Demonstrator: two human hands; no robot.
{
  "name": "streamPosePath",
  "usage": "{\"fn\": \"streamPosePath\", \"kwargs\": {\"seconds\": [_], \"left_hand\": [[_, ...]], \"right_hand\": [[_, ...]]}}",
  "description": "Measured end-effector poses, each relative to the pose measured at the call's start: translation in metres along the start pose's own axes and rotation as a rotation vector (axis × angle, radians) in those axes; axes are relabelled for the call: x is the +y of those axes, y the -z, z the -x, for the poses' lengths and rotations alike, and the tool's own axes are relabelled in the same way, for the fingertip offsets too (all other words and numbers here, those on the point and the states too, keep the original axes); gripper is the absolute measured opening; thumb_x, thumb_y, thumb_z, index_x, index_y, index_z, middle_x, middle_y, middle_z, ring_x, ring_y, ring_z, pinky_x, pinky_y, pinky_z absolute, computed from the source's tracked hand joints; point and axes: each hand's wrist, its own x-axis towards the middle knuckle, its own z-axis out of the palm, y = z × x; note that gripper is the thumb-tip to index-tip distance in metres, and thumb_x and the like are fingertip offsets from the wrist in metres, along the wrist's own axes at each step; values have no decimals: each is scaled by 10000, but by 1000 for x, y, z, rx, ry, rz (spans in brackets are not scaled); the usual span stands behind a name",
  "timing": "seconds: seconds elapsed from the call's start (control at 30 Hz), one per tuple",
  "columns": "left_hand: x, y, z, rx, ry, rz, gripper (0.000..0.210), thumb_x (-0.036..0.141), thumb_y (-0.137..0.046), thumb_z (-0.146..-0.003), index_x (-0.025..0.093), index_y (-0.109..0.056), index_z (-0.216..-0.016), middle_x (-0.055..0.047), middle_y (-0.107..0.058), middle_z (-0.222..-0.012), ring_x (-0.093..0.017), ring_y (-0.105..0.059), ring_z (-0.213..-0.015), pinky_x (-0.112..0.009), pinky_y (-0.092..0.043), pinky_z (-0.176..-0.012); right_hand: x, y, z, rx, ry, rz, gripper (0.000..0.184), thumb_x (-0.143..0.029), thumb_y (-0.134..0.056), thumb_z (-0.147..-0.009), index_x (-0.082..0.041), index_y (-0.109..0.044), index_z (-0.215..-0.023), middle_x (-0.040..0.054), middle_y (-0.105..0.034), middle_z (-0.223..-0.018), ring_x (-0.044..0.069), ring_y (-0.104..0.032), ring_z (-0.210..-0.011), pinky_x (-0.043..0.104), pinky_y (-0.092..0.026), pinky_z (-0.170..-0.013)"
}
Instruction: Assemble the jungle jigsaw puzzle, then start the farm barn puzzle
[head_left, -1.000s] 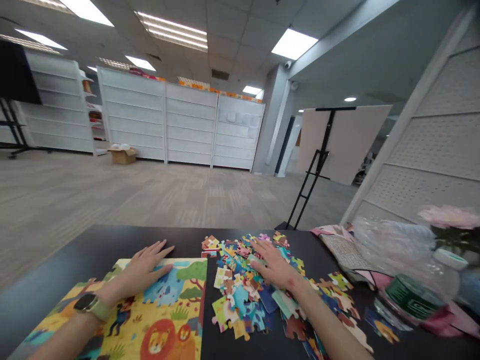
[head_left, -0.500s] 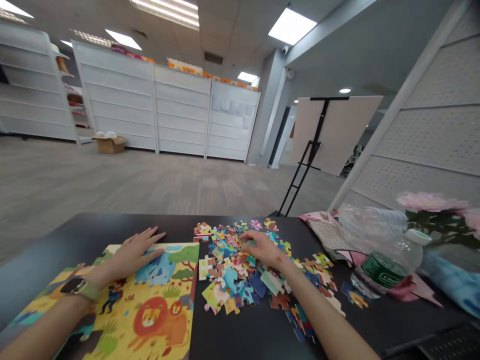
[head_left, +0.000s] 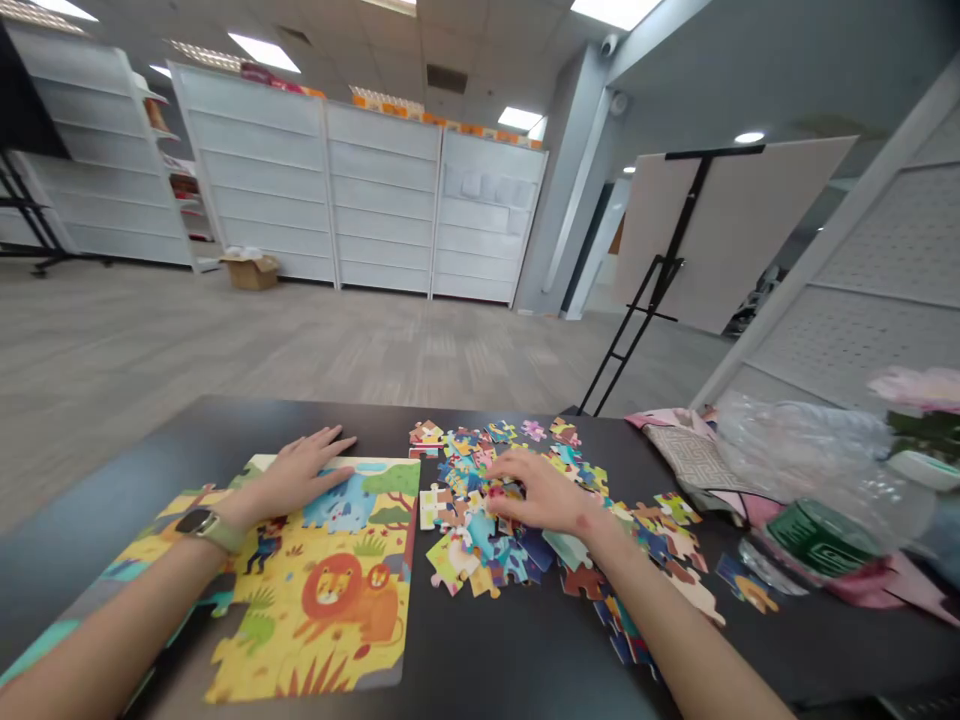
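My left hand point(head_left: 301, 472) lies flat with fingers spread on the upper edge of a partly joined jigsaw puzzle point(head_left: 341, 640), which shows lions, a blue elephant and trees on yellow. A watch with a pale green band is on that wrist. Over a heap of loose puzzle pieces point(head_left: 487, 550) hovers my right hand point(head_left: 544, 490), thumb and curved fingers apart around a gap. Pieces show in that gap, and I see none gripped. Whether the fingertips touch the heap is hard to tell. Some pieces are hidden under the right hand and forearm.
A plastic bottle point(head_left: 821, 540) with a green label lies tilted at the right, beside clear plastic wrap point(head_left: 795, 440) and a pink patterned cloth point(head_left: 679, 460). A separate piece point(head_left: 746, 585) rests near the bottle. Beyond the dark table stand an easel board point(head_left: 739, 235) and white shelves point(head_left: 382, 200).
The view has turned left and tilted down. Over the heap, my right hand has shifted slightly toward me and its thumb and fingers have spread wider. The left hand stays on the puzzle.
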Motion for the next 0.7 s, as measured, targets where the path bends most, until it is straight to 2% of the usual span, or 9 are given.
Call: {"fn": "streamPosePath", "kwargs": {"seconds": [0.1, 0.17, 0.3, 0.47, 0.57, 0.7], "left_hand": [[2, 3, 2, 3, -3, 18, 688, 647, -351, -960, 269, -405, -1533, -95, -274, -1639, -342, -268, -1504, -534, -232, -1203], [4, 4, 3, -5, 0, 22, 697, 651, -358, -958, 264, -399, -1536, -95, -268, -1641, -337, -259, -1508, -527, -224, -1208], [7, 7, 4, -10, 13, 9, 702, 650, -346, -963, 256, -385, -1542, -93, -273, -1642, -318, -252, -1513, -510, -216, -1216], [6, 7, 3, -21, 4, -1, 719, 655, -324, -954, 245, -393, -1540, -98, -268, -1644, -329, -253, -1511, -518, -225, -1211], [-2, -2, 1, -14, -1, -23, 728, 652, -326, -933, 246, -416, -1530, -85, -308, -1631, -330, -282, -1501, -505, -262, -1200], [-30, -26, -9, 49, -22, -78, 717, 644, -285, -926, 265, -443, -1513, -32, -348, -1615, -329, -326, -1483, -504, -295, -1182]], "right_hand": [[-24, -9, 2, -151, 67, -29, 500, -493, -843, -716, -247, -712, -1130, 58, -662, -1117, 249, -605, -1048, 369, -497, -917], [-30, -13, 2, -175, 44, -36, 459, -432, -845, -722, -239, -699, -1112, 61, -641, -1141, 247, -596, -1051, 369, -496, -912], [-17, -16, 0, -74, -9, -14, 360, -301, -770, -788, -215, -653, -1117, 65, -661, -1104, 243, -607, -1031, 369, -492, -902], [5, -17, -4, 36, -35, 36, 235, -298, -653, -890, -187, -653, -1096, 89, -671, -1030, 250, -623, -976, 401, -500, -879], [8, 1, -9, 96, -62, 58, 248, -282, -624, -920, -177, -643, -1143, 100, -674, -1101, 242, -622, -1051, 392, -488, -940], [3, 61, 8, 215, -170, 118, 250, -273, -532, -983, -171, -631, -1189, 95, -663, -1173, 208, -619, -1080, 359, -475, -959]]}}
